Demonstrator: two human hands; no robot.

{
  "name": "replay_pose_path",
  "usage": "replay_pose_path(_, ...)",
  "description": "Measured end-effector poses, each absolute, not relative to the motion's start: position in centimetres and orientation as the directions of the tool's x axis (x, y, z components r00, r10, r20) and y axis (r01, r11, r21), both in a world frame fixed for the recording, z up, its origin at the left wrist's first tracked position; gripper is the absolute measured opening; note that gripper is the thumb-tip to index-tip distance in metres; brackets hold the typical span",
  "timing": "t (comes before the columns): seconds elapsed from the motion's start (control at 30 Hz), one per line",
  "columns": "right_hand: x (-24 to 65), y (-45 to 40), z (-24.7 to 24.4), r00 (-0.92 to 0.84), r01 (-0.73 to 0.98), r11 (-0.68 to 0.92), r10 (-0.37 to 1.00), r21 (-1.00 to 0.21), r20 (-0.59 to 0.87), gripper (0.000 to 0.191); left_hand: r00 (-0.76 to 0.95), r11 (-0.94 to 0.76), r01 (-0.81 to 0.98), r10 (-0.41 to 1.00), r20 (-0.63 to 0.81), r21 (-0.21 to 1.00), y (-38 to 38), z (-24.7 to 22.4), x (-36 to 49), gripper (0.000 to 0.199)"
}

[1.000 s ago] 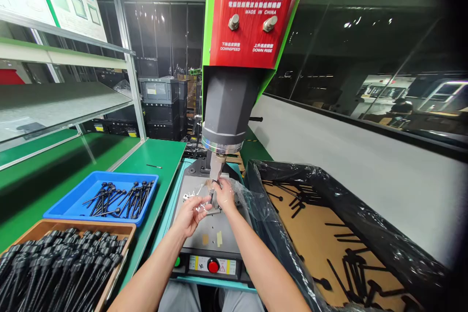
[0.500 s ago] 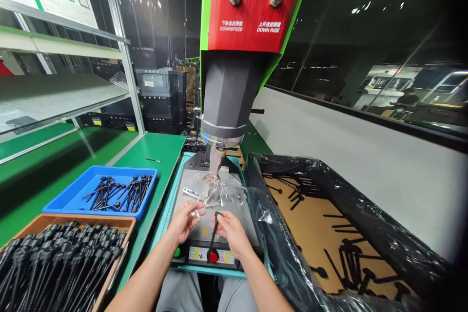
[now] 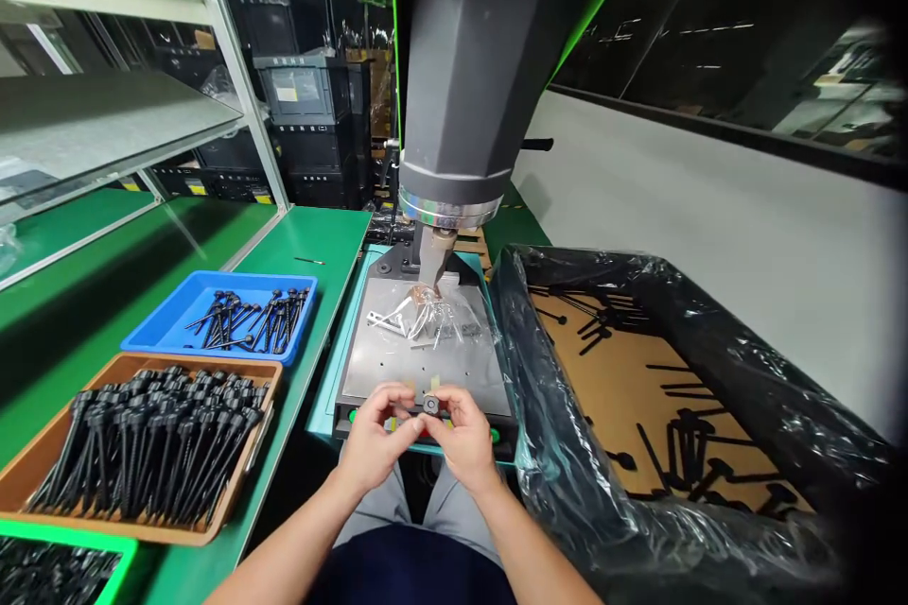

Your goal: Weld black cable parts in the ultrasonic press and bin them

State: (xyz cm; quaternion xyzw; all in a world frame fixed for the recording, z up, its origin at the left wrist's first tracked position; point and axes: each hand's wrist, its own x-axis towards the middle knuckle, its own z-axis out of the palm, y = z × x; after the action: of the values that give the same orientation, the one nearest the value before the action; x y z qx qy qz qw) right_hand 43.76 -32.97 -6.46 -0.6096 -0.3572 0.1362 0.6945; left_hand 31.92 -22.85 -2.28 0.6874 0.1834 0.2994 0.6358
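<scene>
Low in front of the machine, my left hand (image 3: 381, 428) and my right hand (image 3: 462, 430) meet at the thumbs. Between them is a black rod-like part, its square knob head (image 3: 430, 405) with a round centre facing me; its shaft is hidden. My right hand pinches this head between thumb and fingers. The left thumb presses against its lower side, with the left fingers curled beside it. Behind the hands stands the metal work plate (image 3: 397, 361), with crumpled clear plastic film (image 3: 454, 314) around the fixture under the machine's horn (image 3: 434, 255).
On the left bench, a blue tray (image 3: 152, 331) and a brown tray (image 3: 213, 529) hold black rods with knob heads. A green bin (image 3: 117, 553) of small black pieces sits nearer. To the right, a plastic-lined box (image 3: 567, 454) contains scattered black parts. The machine head (image 3: 461, 85) hangs overhead.
My hands have come together and the black part has turned, so its head now faces me. Earlier it hung shaft-down from my right hand. The view has tilted downward.
</scene>
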Motion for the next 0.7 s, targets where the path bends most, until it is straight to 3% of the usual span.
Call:
replay_pose_path(0.17, 43.1, -32.6, -6.8, 0.685, 0.288, 0.251, 0.621, -0.924, 0.382, 0.021, 0.756, -0.190, -0.124, 0.617, 0.217, 0.974, -23.5, -0.8, 32.5, 0.026)
replay_pose_path(0.33, 43.0, -32.7, -7.2, 0.695, 0.370, 0.173, 0.600, -0.913, 0.395, 0.024, 0.744, -0.190, -0.115, 0.634, 0.211, 0.975, -23.6, -0.9, 32.7, 0.021)
replay_pose_path(0.43, 43.0, -33.0, -6.3, 0.652, 0.364, 0.124, 0.674, -0.923, 0.348, 0.033, 0.719, -0.172, -0.146, 0.658, 0.224, 0.974, -23.1, -0.7, 32.3, 0.021)
replay_pose_path(0.57, 42.5, -33.8, -5.0, 0.437, 0.307, 0.071, 0.876, -0.949, 0.206, 0.025, 0.668, -0.002, -0.192, 0.732, 0.132, 0.981, -21.9, -0.7, 31.4, 0.028)
replay_pose_path(0.7, 41.4, -33.8, -6.0, 0.310, 0.119, -0.007, 0.950, -0.993, 0.030, 0.030, 0.599, 0.235, -0.264, 0.800, -0.032, 0.936, -21.2, -1.3, 30.6, 0.033)
